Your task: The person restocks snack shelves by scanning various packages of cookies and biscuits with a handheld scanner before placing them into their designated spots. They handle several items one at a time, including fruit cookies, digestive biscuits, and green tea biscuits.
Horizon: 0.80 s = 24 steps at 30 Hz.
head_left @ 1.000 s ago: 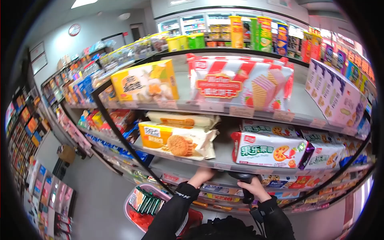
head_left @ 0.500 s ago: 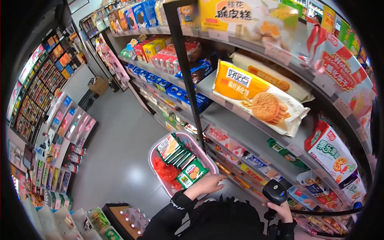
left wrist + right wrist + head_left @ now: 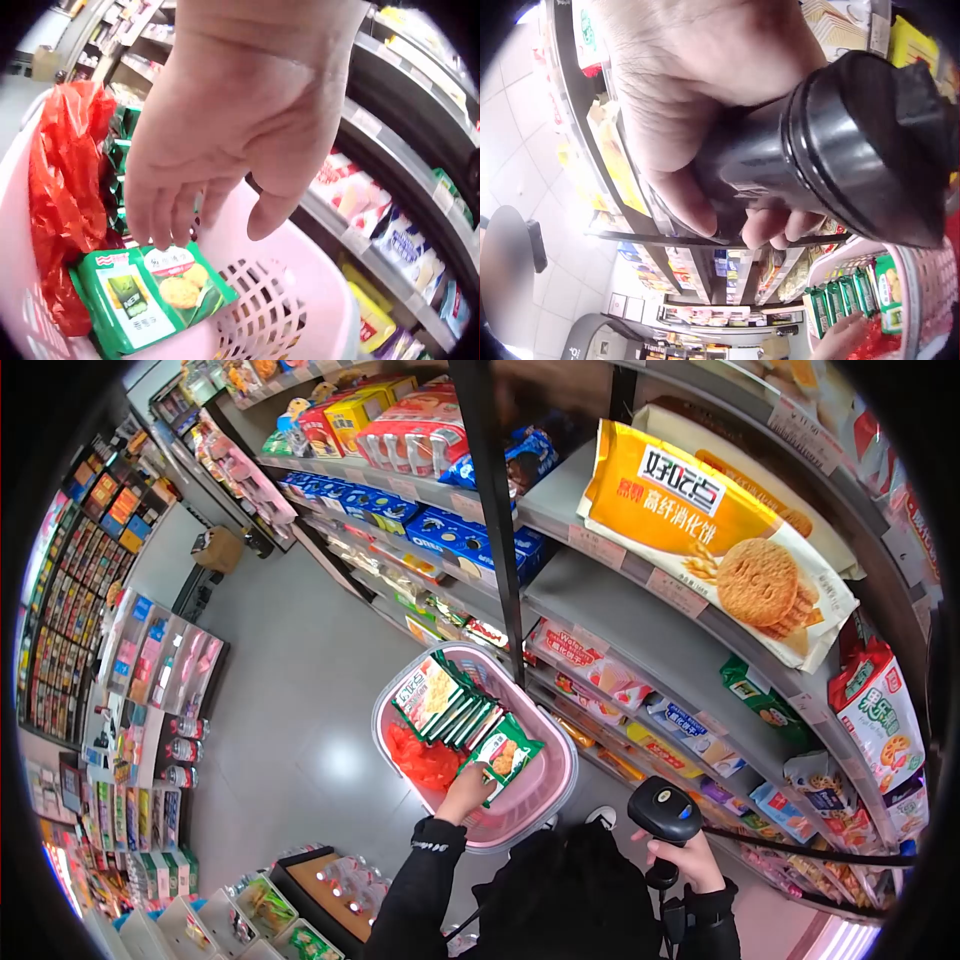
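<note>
My left hand (image 3: pixel 466 792) reaches into the pink basket (image 3: pixel 470 842), at the near corner of a green biscuit packet (image 3: pixel 508 752). In the left wrist view the fingers of that hand (image 3: pixel 232 127) hang down over the packet (image 3: pixel 154 296), thumb apart; contact is hard to tell. Several more green-edged packets stand in a row in the basket beside a red plastic bag (image 3: pixel 420 758). My right hand (image 3: pixel 697 862) grips a black handheld scanner (image 3: pixel 664 810) by its handle. The right wrist view shows this hand (image 3: pixel 697 67) curled round the scanner (image 3: pixel 847 142).
Shelves (image 3: pixel 620 620) of snacks rise on the right, with a yellow biscuit packet (image 3: pixel 720 540) on an upper one. Bins (image 3: pixel 220 915) and a brown-topped stand (image 3: pixel 325 895) lie at the lower left. A cardboard box (image 3: pixel 217 549) sits farther off, beyond grey floor (image 3: pixel 290 690).
The view has swung left and down from the shelves to the basket. My left hand has moved from the shelf to the green packet in the basket. My right hand still grips the scanner.
</note>
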Motion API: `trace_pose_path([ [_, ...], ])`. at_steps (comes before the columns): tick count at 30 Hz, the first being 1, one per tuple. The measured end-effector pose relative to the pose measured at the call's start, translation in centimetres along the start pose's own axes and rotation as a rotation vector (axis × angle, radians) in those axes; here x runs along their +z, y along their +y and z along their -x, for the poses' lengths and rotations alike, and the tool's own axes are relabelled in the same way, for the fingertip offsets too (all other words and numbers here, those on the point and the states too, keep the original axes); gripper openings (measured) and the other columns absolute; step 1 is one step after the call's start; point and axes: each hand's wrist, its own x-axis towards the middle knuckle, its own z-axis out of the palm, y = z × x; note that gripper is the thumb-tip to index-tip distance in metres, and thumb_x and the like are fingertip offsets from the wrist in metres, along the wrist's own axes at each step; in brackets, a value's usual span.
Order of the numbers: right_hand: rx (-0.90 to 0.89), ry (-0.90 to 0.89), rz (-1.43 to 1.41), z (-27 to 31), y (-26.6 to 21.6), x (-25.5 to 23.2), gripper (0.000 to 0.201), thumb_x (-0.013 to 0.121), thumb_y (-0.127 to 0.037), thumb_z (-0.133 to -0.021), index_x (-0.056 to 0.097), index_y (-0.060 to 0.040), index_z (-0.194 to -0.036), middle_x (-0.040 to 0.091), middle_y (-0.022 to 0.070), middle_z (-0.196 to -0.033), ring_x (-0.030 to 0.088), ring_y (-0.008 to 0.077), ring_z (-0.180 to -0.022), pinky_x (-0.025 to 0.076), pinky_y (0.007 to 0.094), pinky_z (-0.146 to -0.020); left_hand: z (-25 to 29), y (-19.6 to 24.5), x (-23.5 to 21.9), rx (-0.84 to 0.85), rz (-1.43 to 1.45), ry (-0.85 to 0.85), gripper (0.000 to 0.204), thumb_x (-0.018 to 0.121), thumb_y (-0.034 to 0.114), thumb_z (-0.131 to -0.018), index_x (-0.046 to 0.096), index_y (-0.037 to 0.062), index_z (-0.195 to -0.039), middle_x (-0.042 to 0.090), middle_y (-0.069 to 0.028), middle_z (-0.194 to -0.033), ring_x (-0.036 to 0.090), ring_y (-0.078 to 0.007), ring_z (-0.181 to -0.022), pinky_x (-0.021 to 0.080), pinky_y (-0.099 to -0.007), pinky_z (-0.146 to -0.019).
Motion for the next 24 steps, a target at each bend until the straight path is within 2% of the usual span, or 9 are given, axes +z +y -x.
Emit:
trace_pose_path([
  [1, 0.008, 0.014, -0.008, 0.1, 0.5, 0.2, 0.038, 0.061, -0.006, -0.071, 0.049, 0.0005, -0.106, 0.059, 0.0132, -0.088, 0.054, 0.0106, -0.062, 0.045, 0.023, -0.055, -0.6, -0.4, 0.6, 0.062, -0.15, 0.095, 0.044, 0.062, 0.025, -0.069, 0.05, -0.0008, -0.102, 0.056, -0.0191, -0.083, 0.056, -0.0292, -0.083, 0.045, -0.036, -0.07],
  [2, 0.01, 0.033, -0.052, 0.3, 1.0, 0.4, 0.039, 0.061, -0.006, -0.07, 0.049, 0.0007, -0.106, 0.059, 0.0134, -0.088, 0.053, 0.0108, -0.061, 0.045, 0.0232, -0.055, -1.3, -0.7, 1.2, 0.01, -0.193, 0.09, 0.058, 0.067, 0.028, -0.064, 0.043, -0.0015, -0.108, 0.053, -0.0203, -0.093, 0.052, -0.0334, -0.09, 0.044, -0.0387, -0.074],
  [3, 0.007, 0.05, -0.096, 0.5, 1.4, 0.5, 0.039, 0.061, -0.007, -0.07, 0.048, 0.0008, -0.106, 0.059, 0.0136, -0.087, 0.053, 0.011, -0.06, 0.045, 0.0235, -0.055, -2.0, -0.9, 1.8, 0.016, -0.194, 0.077, 0.058, 0.067, 0.028, -0.064, 0.043, -0.0015, -0.108, 0.053, -0.0203, -0.093, 0.052, -0.0334, -0.09, 0.044, -0.0387, -0.074],
  [6, 0.033, 0.111, -0.085, 1.6, 2.6, 1.0, 0.04, 0.061, -0.008, -0.069, 0.049, 0.0009, -0.106, 0.059, 0.0134, -0.086, 0.053, 0.012, -0.058, 0.046, 0.0251, -0.055, -4.1, -1.0, 3.1, -0.192, -0.416, 0.019, 0.089, 0.075, 0.035, -0.052, 0.029, 0.0018, -0.121, 0.042, -0.0192, -0.112, 0.043, -0.0369, -0.103, 0.04, -0.0439, -0.082],
  [10, 0.072, 0.233, -0.141, 4.2, 4.6, 1.4, 0.038, 0.061, -0.005, -0.068, 0.051, 0.0013, -0.104, 0.059, 0.0133, -0.086, 0.053, 0.0125, -0.058, 0.046, 0.026, -0.055, -4.9, -0.4, 4.2, -0.242, -0.536, -0.015, 0.108, 0.078, 0.041, -0.045, 0.019, 0.0061, -0.129, 0.037, -0.0198, -0.118, 0.037, -0.0369, -0.11, 0.035, -0.0483, -0.085],
  [13, 0.096, 0.327, -0.176, 6.0, 5.8, 1.5, 0.039, 0.06, -0.002, -0.068, 0.049, 0.002, -0.105, 0.059, 0.0144, -0.086, 0.054, 0.0135, -0.059, 0.046, 0.026, -0.056, -5.3, -0.3, 5.1, -0.247, -0.719, -0.021, 0.114, 0.077, 0.047, -0.043, 0.016, 0.0071, -0.13, 0.036, -0.0198, -0.117, 0.039, -0.0345, -0.109, 0.037, -0.0452, -0.083],
  [17, 0.119, 0.423, -0.251, 7.3, 6.9, 1.8, 0.041, 0.06, -0.002, -0.068, 0.046, 0.0032, -0.106, 0.058, 0.0174, -0.087, 0.054, 0.0146, -0.06, 0.045, 0.0256, -0.058, -5.5, -0.7, 5.7, -0.226, -0.738, 0.024, 0.114, 0.075, 0.046, -0.044, 0.013, 0.0069, -0.132, 0.033, -0.0232, -0.119, 0.041, -0.0372, -0.103, 0.035, -0.0465, -0.083],
  [21, 0.114, 0.468, -0.255, 6.7, 7.4, 2.1, 0.029, 0.059, -0.003, -0.067, 0.051, 0.0031, -0.094, 0.057, 0.0179, -0.086, 0.055, 0.0156, -0.057, 0.046, 0.0257, -0.056, -5.7, -1.4, 5.7, -0.189, -0.733, 0.026, 0.112, 0.074, 0.04, -0.048, 0.01, 0.0054, -0.132, 0.034, -0.025, -0.115, 0.042, -0.0377, -0.099, 0.036, -0.0453, -0.082],
  [24, 0.12, 0.427, -0.262, 6.1, 7.8, 2.1, 0.031, 0.06, -0.002, -0.068, 0.05, 0.0026, -0.097, 0.057, 0.0165, -0.086, 0.055, 0.0152, -0.06, 0.046, 0.0257, -0.055, -5.1, 0.0, 3.5, -0.187, -0.464, -0.112, 0.105, 0.071, 0.039, -0.051, 0.013, 0.0006, -0.13, 0.04, -0.0294, -0.109, 0.043, -0.0417, -0.099, 0.036, -0.0427, -0.086],
])
